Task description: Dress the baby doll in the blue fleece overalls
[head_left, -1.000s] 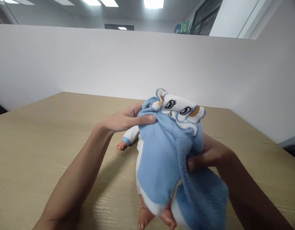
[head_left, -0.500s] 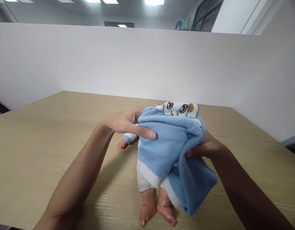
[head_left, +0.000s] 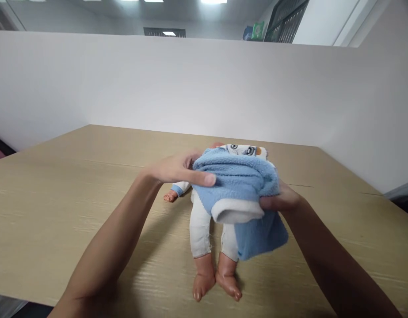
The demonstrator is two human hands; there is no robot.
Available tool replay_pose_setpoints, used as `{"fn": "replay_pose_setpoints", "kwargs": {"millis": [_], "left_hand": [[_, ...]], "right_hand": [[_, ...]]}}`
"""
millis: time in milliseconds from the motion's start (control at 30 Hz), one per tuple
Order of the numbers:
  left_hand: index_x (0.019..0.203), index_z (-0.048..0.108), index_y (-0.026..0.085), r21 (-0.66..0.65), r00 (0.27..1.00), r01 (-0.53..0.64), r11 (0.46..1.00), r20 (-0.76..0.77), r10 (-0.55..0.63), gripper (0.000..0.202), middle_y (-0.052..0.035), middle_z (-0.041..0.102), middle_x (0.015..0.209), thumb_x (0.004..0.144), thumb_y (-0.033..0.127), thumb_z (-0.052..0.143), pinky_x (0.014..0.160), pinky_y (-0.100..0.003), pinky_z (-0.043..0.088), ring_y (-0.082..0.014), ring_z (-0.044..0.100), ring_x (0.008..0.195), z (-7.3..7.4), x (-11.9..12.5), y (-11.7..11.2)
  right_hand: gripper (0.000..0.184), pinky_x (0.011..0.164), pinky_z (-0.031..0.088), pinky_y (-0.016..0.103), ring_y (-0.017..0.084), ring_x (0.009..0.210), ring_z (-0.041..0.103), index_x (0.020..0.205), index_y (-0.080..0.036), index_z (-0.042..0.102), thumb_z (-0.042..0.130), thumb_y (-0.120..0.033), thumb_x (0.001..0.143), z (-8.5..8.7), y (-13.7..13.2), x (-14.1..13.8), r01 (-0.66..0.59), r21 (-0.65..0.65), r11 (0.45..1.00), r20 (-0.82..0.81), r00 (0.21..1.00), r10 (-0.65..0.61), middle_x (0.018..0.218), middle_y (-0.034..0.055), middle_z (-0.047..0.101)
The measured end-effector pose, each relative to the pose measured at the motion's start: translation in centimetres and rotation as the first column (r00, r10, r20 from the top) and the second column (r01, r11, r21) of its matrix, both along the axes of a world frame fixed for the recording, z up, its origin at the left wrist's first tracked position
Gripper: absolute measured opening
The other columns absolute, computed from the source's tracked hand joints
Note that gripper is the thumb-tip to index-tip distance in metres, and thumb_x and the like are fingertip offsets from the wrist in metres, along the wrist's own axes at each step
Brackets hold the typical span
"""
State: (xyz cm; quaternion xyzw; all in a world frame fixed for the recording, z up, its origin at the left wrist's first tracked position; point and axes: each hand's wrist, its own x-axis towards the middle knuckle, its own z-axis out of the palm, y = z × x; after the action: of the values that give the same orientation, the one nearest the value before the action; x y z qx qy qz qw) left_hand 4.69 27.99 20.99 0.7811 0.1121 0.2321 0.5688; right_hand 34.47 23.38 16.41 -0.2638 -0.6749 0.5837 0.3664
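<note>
A baby doll (head_left: 200, 234) lies on the table with its bare feet toward me, in white legs and a white sleeve with a blue cuff. Over its body I hold a fluffy light-blue garment (head_left: 237, 181) with white trim and an embroidered animal face at its far edge. My left hand (head_left: 184, 170) grips the garment's left side, thumb on top and fingers hidden beneath. On the right side, my right hand (head_left: 281, 198) is closed on the bunched fabric near the white-trimmed opening. The garment and my hands hide most of the doll's torso and head.
The wood-grain table (head_left: 91, 190) spreads around the doll. A white partition (head_left: 190, 84) stands along its far edge and another white wall rises at the right. Beyond the partition, a green package (head_left: 257, 30) and ceiling lights show.
The garment's lower part has been gathered up, so the white-trimmed opening faces me and more of the doll's legs shows. My right hand has shifted slightly upward with the fabric.
</note>
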Motion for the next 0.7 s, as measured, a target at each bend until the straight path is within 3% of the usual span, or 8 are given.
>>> {"fn": "replay_pose_setpoints", "kwargs": {"millis": [167, 233, 300, 367, 400, 467, 567, 700], "left_hand": [[0.129, 0.071, 0.018, -0.099, 0.999, 0.022, 0.995, -0.044, -0.027, 0.063, -0.0073, 0.077, 0.101, 0.077, 0.042, 0.096, 0.083, -0.03, 0.061, -0.0244, 0.073, 0.1, -1.3, 0.0, -1.6], [0.135, 0.068, 0.018, -0.138, 1.0, 0.029, 0.99, 0.013, -0.028, 0.066, -0.0061, 0.075, 0.097, 0.081, 0.046, 0.093, 0.085, -0.031, 0.059, -0.0228, 0.072, 0.095, -2.1, 0.0, -2.9], [0.131, 0.07, 0.017, -0.179, 0.998, -0.003, 0.984, 0.056, 0.014, 0.057, -0.0055, 0.074, 0.094, 0.087, 0.049, 0.087, 0.088, -0.033, 0.058, -0.0222, 0.07, 0.094, -3.1, -0.1, -4.4], [0.118, 0.073, 0.017, -0.228, 0.989, -0.112, 0.967, 0.065, 0.13, 0.044, -0.0049, 0.072, 0.093, 0.091, 0.05, 0.083, 0.09, -0.033, 0.055, -0.0219, 0.067, 0.095, -4.3, -0.2, -6.2], [0.108, 0.074, 0.017, -0.251, 0.978, -0.179, 0.951, 0.058, 0.199, 0.038, -0.0045, 0.072, 0.092, 0.092, 0.051, 0.081, 0.089, -0.032, 0.054, -0.0212, 0.066, 0.093, -4.8, -0.2, -7.2], [0.092, 0.071, 0.017, -0.289, 0.944, -0.302, 0.908, 0.041, 0.327, 0.036, -0.0036, 0.07, 0.089, 0.092, 0.051, 0.08, 0.087, -0.031, 0.052, -0.0196, 0.063, 0.089, -5.8, 0.0, -9.4], [0.098, 0.072, 0.017, -0.361, 0.9, -0.401, 0.842, 0.018, 0.436, 0.035, -0.0036, 0.072, 0.093, 0.09, 0.049, 0.083, 0.093, -0.032, 0.052, -0.0209, 0.066, 0.095, -7.1, 0.7, -13.3], [0.105, 0.073, 0.014, -0.426, 0.868, -0.484, 0.764, -0.125, 0.48, 0.044, -0.0047, 0.074, 0.08, 0.085, 0.052, 0.087, 0.082, -0.034, 0.057, -0.023, 0.07, 0.081, -8.8, 1.5, -17.9]], "right_hand": [[0.049, 0.077, 0.064, 0.034, 0.023, 0.075, 0.074, 0.107, -0.022, 0.077, 0.093, -0.045, 0.066, -0.2, -1.9, -1.4, 0.06, -0.234, 0.971, -0.152, 0.983, -0.097, 0.085, 0.0029, 0.079], [0.05, 0.082, 0.064, 0.037, 0.025, 0.079, 0.075, 0.112, -0.022, 0.076, 0.091, -0.045, 0.07, 0.3, -3.2, -1.8, 0.045, -0.27, 0.962, -0.15, 0.985, -0.088, 0.086, 0.003, 0.078], [0.064, 0.099, 0.062, 0.045, 0.031, 0.101, 0.078, 0.128, -0.022, 0.072, 0.092, -0.043, 0.071, 0.7, -4.3, -1.9, -0.018, -0.203, 0.979, -0.102, 0.995, -0.003, 0.104, 0.0059, 0.081], [0.075, 0.114, 0.055, 0.051, 0.035, 0.125, 0.073, 0.14, -0.023, 0.066, 0.095, -0.04, 0.073, 0.9, -5.3, -2.0, -0.055, -0.111, 0.992, -0.002, 0.998, 0.055, 0.127, 0.0094, 0.079], [0.076, 0.117, 0.053, 0.052, 0.036, 0.132, 0.069, 0.142, -0.023, 0.065, 0.095, -0.04, 0.074, 0.8, -5.7, -2.1, -0.026, -0.08, 0.996, 0.056, 0.998, 0.031, 0.135, 0.0105, 0.076], [0.07, 0.12, 0.05, 0.054, 0.036, 0.136, 0.067, 0.14, -0.023, 0.066, 0.092, -0.044, 0.079, 0.3, -6.7, -2.4, 0.158, -0.039, 0.987, 0.17, 0.974, -0.15, 0.141, 0.0116, 0.074], [0.054, 0.12, 0.049, 0.056, 0.036, 0.131, 0.069, 0.132, -0.022, 0.068, 0.082, -0.049, 0.087, -0.8, -8.6, -3.2, 0.425, 0.058, 0.903, 0.301, 0.855, -0.422, 0.137, 0.0114, 0.076], [0.017, 0.105, 0.057, 0.047, 0.034, 0.113, 0.074, 0.095, -0.021, 0.073, 0.072, -0.037, 0.089, -1.4, -11.5, -4.6, 0.373, 0.205, 0.905, 0.435, 0.794, -0.425, 0.1, 0.0081, 0.081]]}}
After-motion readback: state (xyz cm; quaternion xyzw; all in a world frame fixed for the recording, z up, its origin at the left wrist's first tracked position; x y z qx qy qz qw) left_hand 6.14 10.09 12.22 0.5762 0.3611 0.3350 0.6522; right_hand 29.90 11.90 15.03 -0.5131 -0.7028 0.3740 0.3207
